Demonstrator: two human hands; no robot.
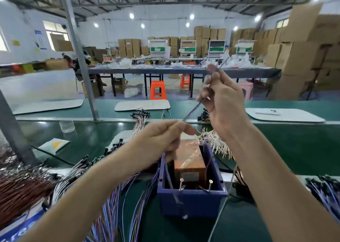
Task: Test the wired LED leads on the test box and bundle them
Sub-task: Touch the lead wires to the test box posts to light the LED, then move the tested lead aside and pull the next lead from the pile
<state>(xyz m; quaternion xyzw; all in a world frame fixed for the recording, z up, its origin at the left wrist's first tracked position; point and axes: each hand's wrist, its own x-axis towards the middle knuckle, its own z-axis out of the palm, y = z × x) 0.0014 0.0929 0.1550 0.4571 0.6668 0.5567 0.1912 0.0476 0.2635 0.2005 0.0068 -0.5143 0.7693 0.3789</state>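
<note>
Grey thin wire lead [191, 112] is stretched between both grips: left hand [163, 136] pinches the low end, right hand [223, 103] pinches higher. Blue plastic test box [193, 201] sits just below. Looks like the testing step; next I'd guess the ends go down onto its two metal screw posts [181, 183].

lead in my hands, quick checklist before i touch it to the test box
1. Grip on the lead: ok. The left hand pinches it low, the right hand grips it higher, and it is taut between them.
2. Lead clear of the test box: ok. It is held above the box.
3. Screw posts reachable: ok. Both stand uncovered at the near end of the box.
4. Hanging wire below the left hand: cannot tell. It is blurred and runs past the left post, so contact is unclear.
5. Lead's bare ends ready: cannot tell. They are too blurred to see.
</note>
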